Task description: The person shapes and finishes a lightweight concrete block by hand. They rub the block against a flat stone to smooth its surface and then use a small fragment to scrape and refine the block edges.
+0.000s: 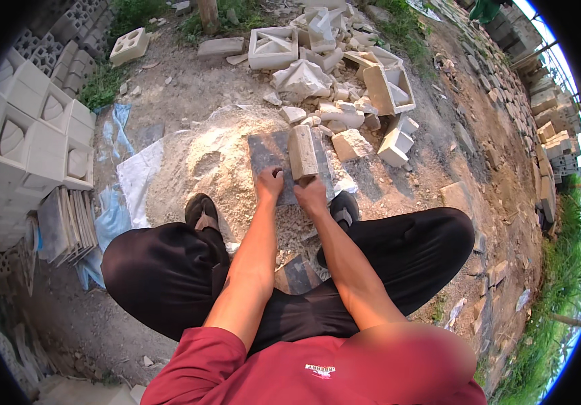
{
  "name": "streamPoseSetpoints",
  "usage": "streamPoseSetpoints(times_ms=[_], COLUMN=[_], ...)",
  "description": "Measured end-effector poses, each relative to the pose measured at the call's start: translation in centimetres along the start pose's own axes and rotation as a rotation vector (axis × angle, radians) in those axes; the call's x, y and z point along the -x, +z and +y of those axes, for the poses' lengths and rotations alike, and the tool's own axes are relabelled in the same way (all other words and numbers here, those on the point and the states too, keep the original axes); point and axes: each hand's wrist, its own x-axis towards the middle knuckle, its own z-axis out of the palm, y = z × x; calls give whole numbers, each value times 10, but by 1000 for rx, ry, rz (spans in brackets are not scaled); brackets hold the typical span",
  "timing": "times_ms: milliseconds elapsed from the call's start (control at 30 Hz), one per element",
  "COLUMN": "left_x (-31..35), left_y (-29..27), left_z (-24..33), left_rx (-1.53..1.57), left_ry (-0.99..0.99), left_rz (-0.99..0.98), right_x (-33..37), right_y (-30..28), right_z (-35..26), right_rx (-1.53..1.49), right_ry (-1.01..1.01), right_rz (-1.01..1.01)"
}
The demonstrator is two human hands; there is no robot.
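A long, pale rectangular block [302,154] with a rough surface lies over a dark flat board [263,150] between my feet. My right hand [312,196] is closed at the block's near end, its fingertips partly hidden beneath it. To the left of the block, my left hand [269,184] is curled over the board, thumb and forefinger bent toward each other. Whatever that hand may hold is too small or hidden to make out. Pale sandy powder [216,145] is heaped against the board's left side.
Broken blocks and rubble [324,88] are piled just beyond the board. Patterned pale blocks [44,128] are stacked at the left, above leaning thin boards [71,223]. White sheeting [140,179] lies beside the powder. My shoes [203,210] flank the board.
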Motion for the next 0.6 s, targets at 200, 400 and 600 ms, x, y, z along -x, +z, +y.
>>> streamPoseSetpoints(times_ms=[200, 400, 600], left_x=[5, 6, 3], left_y=[-3, 1, -3], left_z=[4, 16, 1], left_rx=[-47, -3, 6], left_ry=[-54, -108, -155], left_rz=[-59, -53, -43], right_x=[-4, -4, -15], right_y=[-15, -12, -11], right_z=[-8, 15, -10], right_rx=[-120, 0, -114], right_ry=[-19, -32, -77], right_rz=[91, 3, -8])
